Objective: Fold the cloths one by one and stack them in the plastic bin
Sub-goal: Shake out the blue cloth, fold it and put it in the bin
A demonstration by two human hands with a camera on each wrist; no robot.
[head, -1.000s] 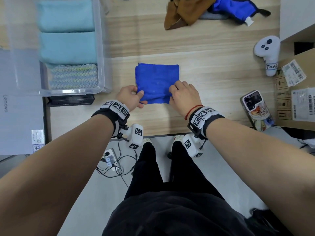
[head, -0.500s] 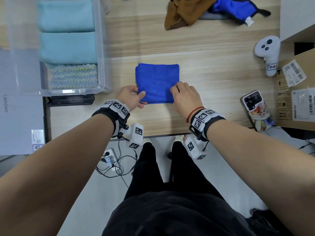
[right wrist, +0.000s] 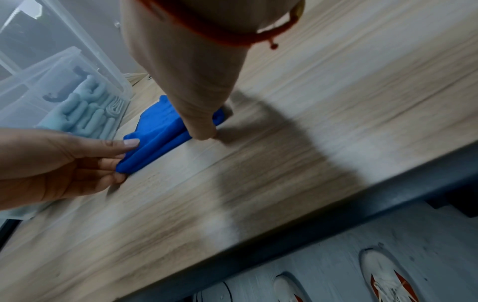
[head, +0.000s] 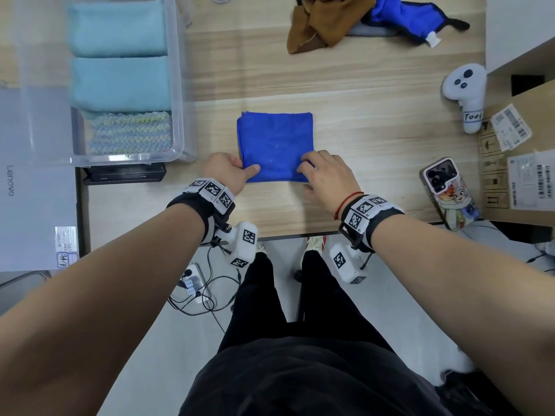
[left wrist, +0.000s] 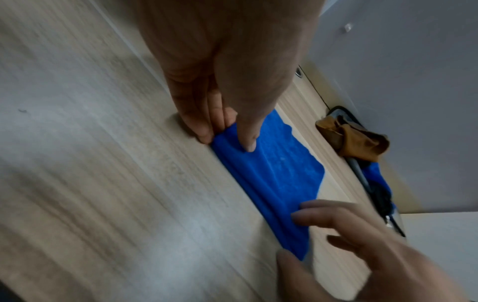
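Note:
A blue cloth [head: 274, 142], folded into a square, lies flat in the middle of the wooden table. My left hand [head: 247, 170] pinches its near left corner, thumb on top and fingers underneath, as the left wrist view shows around my left hand [left wrist: 229, 141]. My right hand [head: 304, 175] grips the near right corner with curled fingers on top and the thumb at the near edge. The clear plastic bin [head: 180, 85] stands at the left and holds two folded light blue cloths [head: 120, 79] and a knitted one [head: 129, 133].
A brown cloth [head: 324, 22] and a blue black-trimmed cloth [head: 414, 19] lie crumpled at the far edge. A white controller [head: 465, 94], a phone [head: 450, 193] and a cardboard box [head: 525, 163] sit at the right. A grey laptop [head: 33, 175] lies left of the bin.
Both hands have slid a little toward me to the cloth's near corners. The cloth's near edge now lies flatter; the cloth itself stays in place.

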